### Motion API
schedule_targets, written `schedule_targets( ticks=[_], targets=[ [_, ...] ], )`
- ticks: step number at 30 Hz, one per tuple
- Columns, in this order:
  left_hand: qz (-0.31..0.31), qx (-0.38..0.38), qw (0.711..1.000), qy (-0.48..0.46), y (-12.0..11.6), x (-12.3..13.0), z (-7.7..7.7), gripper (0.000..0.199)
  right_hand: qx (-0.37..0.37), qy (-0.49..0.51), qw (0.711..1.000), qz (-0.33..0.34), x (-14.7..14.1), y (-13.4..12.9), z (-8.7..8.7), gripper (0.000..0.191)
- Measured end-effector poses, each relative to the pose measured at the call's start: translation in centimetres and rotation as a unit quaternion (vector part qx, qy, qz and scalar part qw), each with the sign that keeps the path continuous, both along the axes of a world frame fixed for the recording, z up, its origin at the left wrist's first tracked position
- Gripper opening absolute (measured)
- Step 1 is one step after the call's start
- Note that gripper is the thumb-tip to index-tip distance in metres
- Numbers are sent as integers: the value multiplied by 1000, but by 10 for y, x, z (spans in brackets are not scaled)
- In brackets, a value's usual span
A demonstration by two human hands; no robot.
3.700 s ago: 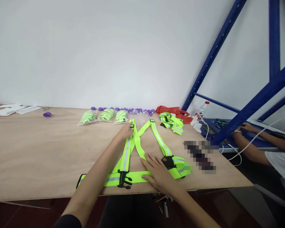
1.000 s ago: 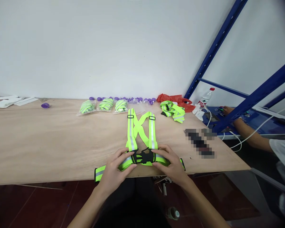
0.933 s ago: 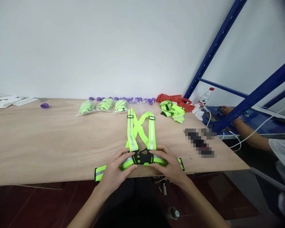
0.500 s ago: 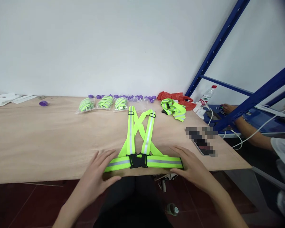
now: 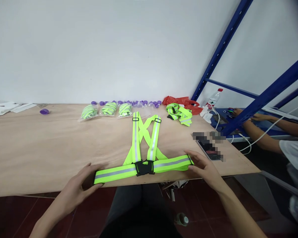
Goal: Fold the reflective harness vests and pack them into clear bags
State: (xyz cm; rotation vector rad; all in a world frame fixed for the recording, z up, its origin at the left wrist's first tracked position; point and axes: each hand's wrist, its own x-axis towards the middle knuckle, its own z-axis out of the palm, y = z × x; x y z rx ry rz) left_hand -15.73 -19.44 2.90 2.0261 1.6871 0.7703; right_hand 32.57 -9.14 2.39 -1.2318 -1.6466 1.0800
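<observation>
A fluorescent yellow-green reflective vest (image 5: 136, 142) made of crossed straps lies spread on the table, its black buckle (image 5: 145, 167) fastened near the front edge. My left hand (image 5: 83, 181) is at the left end of the waist strap, thumb and fingers on its lower and upper edges. At the other end, my right hand (image 5: 202, 167) pinches the strap by its black slider, and that end is slightly raised. Both shoulder straps run toward the wall, each with a black slider. Part of the strap's left tip is hidden by my left fingers.
Several bagged yellow-green bundles (image 5: 108, 108) and purple pieces (image 5: 136, 103) line the wooden table's (image 5: 52, 145) back. A loose strap bundle (image 5: 180, 114), red plastic bag (image 5: 182, 100) and phone (image 5: 208, 148) lie right. Beyond the blue frame (image 5: 218, 49), a person's arms (image 5: 260, 132) reach over another surface.
My left hand has slid left and the strap's left end now shows. My right hand has closed around the right end and raised it a little.
</observation>
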Motion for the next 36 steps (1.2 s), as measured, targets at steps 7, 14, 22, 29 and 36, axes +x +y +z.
schedule_targets(
  ticks=[7,14,22,29,36],
  targets=[
    [176,72,883,-429,22,18,-7,57,41,65,996,-38,-12,16,-15,50],
    [198,74,872,-441,67,43,21,36,83,50,995,-33,-26,42,4,51],
    [-12,148,986,-72,69,-9,52,26,74,-115,989,49,-3,53,52,53],
    [-91,82,992,6,22,-21,10,20,77,-304,941,124,21,16,37,36],
    [-98,84,991,34,5,-14,-7,24,96,-328,933,114,21,10,20,37]
  ],
)
